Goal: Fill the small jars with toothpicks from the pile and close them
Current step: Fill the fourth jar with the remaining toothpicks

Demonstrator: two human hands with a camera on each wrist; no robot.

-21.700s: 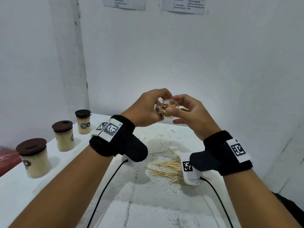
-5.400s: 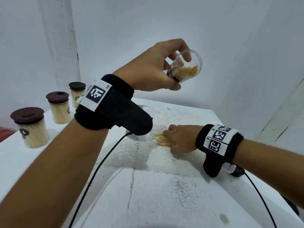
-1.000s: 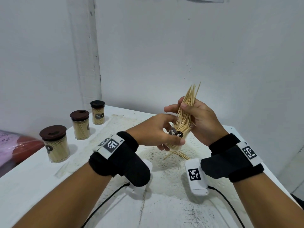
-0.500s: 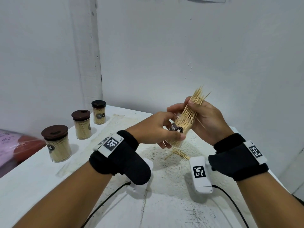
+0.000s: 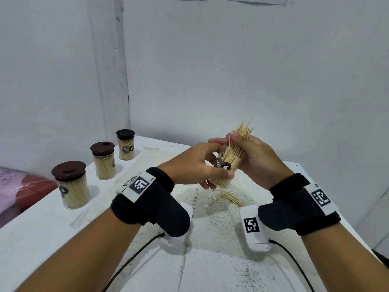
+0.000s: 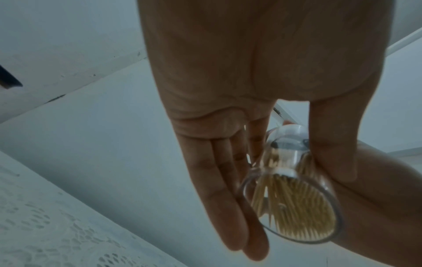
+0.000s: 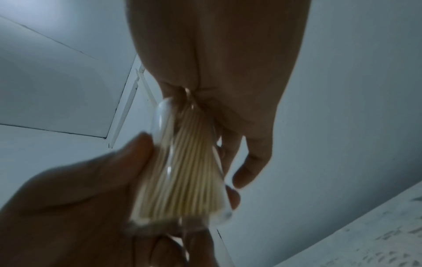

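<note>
The left hand (image 5: 195, 163) grips the clear jar (image 5: 228, 165) above the table (image 5: 42, 228). The right hand (image 5: 259, 161) clasps the toothpick bundle (image 5: 242, 133) sticking out of the jar's mouth.

Left hand (image 5: 195, 165) holds jar (image 5: 228, 165); right hand (image 5: 259, 159) apparently feeds toothpicks (image 5: 242, 131) in.

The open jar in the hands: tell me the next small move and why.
Probably push the toothpick bundle further down with the right hand. The left hand holds the clear jar tilted, and the tips stand well above its rim, so no lid could seat yet. A few loose toothpicks lie on the table below.
</note>
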